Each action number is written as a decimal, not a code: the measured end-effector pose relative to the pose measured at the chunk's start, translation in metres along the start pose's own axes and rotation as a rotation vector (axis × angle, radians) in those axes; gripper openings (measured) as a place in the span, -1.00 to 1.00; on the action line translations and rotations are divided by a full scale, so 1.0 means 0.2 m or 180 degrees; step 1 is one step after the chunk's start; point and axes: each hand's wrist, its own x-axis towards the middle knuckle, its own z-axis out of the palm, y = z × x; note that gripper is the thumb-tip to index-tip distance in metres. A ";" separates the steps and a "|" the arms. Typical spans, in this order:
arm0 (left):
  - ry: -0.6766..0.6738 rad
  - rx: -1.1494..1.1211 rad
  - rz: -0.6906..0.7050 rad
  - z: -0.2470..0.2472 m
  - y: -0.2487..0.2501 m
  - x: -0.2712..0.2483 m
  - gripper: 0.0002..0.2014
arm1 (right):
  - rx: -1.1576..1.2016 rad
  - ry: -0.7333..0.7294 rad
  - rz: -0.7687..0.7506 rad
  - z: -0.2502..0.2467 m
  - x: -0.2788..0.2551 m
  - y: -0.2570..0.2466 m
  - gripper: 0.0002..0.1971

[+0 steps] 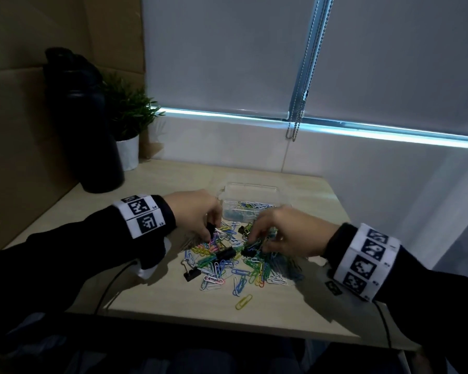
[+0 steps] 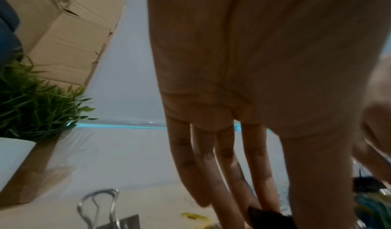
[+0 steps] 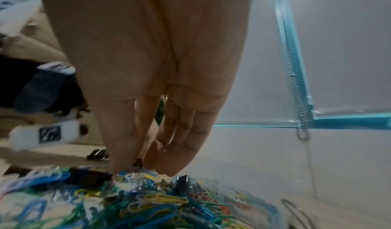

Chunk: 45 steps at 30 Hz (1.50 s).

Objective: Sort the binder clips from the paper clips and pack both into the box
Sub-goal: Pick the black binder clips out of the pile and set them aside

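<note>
On the desk, over the mixed heap of paper clips: left hand pinches a black binder clip at the heap's far-left edge. Right hand has fingertips pressed together down in the heap; whether it holds anything, cannot tell. Clear box sits just behind the heap, some paper clips already inside. Loose binder clips lie among the coloured wire. Best to lift each binder clip straight up and shake it lightly, since paper clips likely snag on its wire handles, then set it in the box apart from them.
</note>
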 end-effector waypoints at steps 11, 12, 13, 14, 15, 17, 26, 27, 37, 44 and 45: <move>0.0086 -0.0216 -0.0532 -0.16 -0.31 -0.05 -0.63 | -0.0622 -0.0351 -0.0092 0.09 0.17 -0.05 -0.64; 0.0102 -0.0210 -0.0564 -0.15 -0.33 -0.06 -0.63 | -0.0573 -0.0345 -0.0082 0.09 0.17 -0.04 -0.65; 0.0135 -0.0185 -0.0583 -0.13 -0.34 -0.06 -0.63 | -0.0461 -0.0301 -0.0062 0.08 0.16 -0.03 -0.65; 0.0180 -0.0133 -0.0597 -0.12 -0.35 -0.07 -0.62 | -0.0289 -0.0231 -0.0034 0.08 0.15 -0.02 -0.66; 0.0233 -0.0036 -0.0608 -0.10 -0.35 -0.07 -0.60 | -0.0100 -0.0138 -0.0004 0.07 0.14 -0.01 -0.66; 0.0355 0.0291 -0.0611 -0.07 -0.34 -0.09 -0.57 | 0.0219 0.0112 0.0012 0.04 0.11 0.01 -0.66; 0.0078 -0.0589 0.0099 -0.01 -0.05 -0.29 -0.74 | 0.1066 0.0966 0.1022 -0.14 -0.03 0.31 -0.68; -0.0047 -0.0633 0.0163 0.02 -0.01 -0.30 -0.72 | 0.0911 0.0937 0.1276 -0.15 -0.04 0.37 -0.70; -0.0179 -0.0204 0.0208 0.16 0.05 -0.32 -0.71 | 0.1287 0.0382 0.1738 -0.10 -0.03 0.49 -0.83; -0.0028 -0.0231 0.0373 0.17 0.04 -0.33 -0.82 | 0.2689 0.0563 0.0794 -0.11 -0.04 0.28 -0.87; -0.0017 -0.0217 0.0379 0.17 0.04 -0.34 -0.81 | 0.2676 0.0649 0.0722 -0.11 -0.03 0.27 -0.86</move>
